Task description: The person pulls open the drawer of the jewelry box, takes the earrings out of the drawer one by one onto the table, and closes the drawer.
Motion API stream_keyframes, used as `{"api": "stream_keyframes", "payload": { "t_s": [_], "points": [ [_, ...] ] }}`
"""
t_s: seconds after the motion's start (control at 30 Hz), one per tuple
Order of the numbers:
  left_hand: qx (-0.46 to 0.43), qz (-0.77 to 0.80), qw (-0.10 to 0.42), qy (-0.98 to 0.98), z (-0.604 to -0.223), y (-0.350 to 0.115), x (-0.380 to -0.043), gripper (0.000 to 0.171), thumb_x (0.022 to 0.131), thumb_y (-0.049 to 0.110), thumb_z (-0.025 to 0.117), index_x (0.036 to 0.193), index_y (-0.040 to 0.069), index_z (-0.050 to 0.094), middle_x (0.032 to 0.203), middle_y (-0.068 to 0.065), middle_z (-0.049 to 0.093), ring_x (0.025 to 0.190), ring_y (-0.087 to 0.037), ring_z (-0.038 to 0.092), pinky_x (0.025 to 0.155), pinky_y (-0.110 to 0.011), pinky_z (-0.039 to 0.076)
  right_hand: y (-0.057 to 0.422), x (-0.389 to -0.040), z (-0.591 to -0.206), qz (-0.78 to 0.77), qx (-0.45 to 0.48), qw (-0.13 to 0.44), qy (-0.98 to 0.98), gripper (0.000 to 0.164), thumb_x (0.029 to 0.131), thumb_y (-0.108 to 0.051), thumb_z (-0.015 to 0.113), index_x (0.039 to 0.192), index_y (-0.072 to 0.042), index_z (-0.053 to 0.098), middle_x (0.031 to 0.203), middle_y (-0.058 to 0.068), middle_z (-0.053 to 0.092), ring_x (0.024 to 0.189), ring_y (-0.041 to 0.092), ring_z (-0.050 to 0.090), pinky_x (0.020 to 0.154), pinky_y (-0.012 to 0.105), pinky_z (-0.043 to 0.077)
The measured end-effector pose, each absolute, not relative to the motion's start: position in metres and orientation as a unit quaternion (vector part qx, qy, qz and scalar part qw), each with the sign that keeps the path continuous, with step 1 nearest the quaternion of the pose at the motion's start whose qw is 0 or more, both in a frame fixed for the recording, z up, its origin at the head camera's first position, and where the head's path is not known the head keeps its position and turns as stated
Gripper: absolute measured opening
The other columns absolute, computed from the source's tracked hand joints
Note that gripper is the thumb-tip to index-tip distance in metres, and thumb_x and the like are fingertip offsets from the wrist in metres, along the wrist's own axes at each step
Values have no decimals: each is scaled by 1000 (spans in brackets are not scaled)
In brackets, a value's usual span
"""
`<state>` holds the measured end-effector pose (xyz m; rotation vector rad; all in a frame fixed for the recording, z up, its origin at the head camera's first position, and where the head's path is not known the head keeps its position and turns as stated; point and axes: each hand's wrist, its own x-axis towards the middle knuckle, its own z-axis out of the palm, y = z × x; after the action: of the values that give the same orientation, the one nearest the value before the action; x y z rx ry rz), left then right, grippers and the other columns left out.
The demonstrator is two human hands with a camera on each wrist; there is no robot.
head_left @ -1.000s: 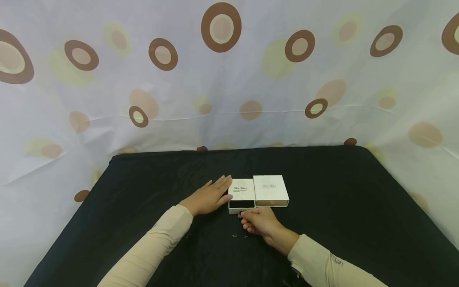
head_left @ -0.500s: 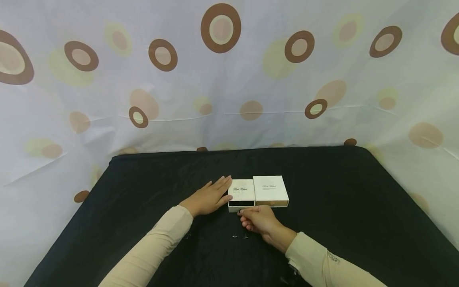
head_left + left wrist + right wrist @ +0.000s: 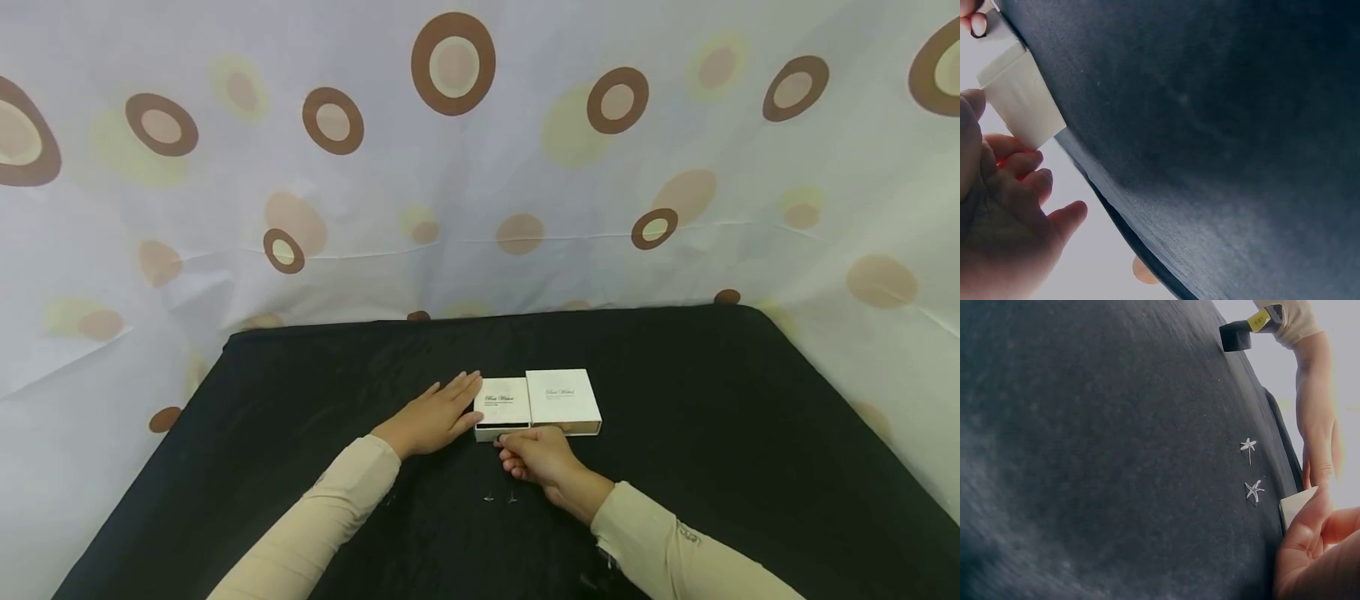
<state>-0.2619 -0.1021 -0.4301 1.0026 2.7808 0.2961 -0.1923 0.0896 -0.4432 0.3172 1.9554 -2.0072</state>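
A small white gift box [image 3: 501, 402] with printed lettering lies on the black cloth, its drawer [image 3: 487, 434] facing me and a thin dark strip of the inside showing. Along its left side rests my left hand [image 3: 433, 418], fingers extended and thumb at the near corner. My right hand [image 3: 551, 460] pinches at the drawer's front with thumb and forefinger; in the left wrist view a dark loop [image 3: 979, 35] shows at a fingertip. Two silver starfish-shaped studs, one [image 3: 1248, 445] with a visible pin and another [image 3: 1254, 491], lie on the cloth nearer me.
A second, slightly larger white box [image 3: 564, 397] with a gold-coloured front edge stands against the first one's right side. Black cloth [image 3: 690, 417] covers the table. Behind it hangs a pale curtain [image 3: 375, 183] with brown and yellow circles.
The drawer has slid away from me into the box sleeve, so the dark opening has narrowed to a strip. My right hand moved forward with it; the left hand stayed against the box.
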Motion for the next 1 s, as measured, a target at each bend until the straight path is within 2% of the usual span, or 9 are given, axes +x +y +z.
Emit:
{"api": "stream_keyframes", "payload": {
  "t_s": [1.0],
  "points": [
    [335, 94, 84, 934, -426, -101, -257, 64, 103, 46, 34, 154, 10, 19, 161, -1, 15, 147, -20, 15, 116, -51, 18, 83, -200, -446, -710, 152, 140, 674, 20, 95, -6, 56, 102, 10, 67, 62, 0, 62, 51, 2, 58, 48, 15, 47]
  ]
}}
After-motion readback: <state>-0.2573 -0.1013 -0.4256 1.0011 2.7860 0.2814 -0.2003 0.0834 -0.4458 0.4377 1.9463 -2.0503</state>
